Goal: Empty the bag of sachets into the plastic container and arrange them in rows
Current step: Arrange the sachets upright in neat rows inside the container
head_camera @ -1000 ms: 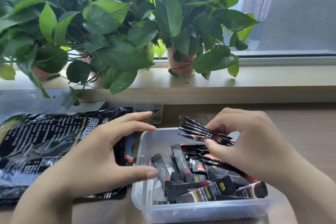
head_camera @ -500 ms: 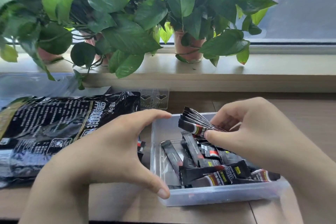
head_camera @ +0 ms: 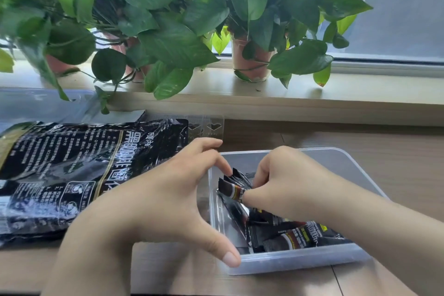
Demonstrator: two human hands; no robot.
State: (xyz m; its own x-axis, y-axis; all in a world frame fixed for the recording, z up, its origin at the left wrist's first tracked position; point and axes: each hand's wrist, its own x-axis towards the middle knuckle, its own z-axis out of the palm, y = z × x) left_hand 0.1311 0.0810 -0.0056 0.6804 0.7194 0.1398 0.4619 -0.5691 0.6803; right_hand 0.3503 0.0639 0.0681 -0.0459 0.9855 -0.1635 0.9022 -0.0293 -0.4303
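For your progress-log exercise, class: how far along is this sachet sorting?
Done: the bag lies flat, its sachets apparently in the plastic container. In hand: the right hand pinches a bundle of sachets near the left wall; the left hand touches the container's corner. Left: the loose sachets lie jumbled, no full row yet.
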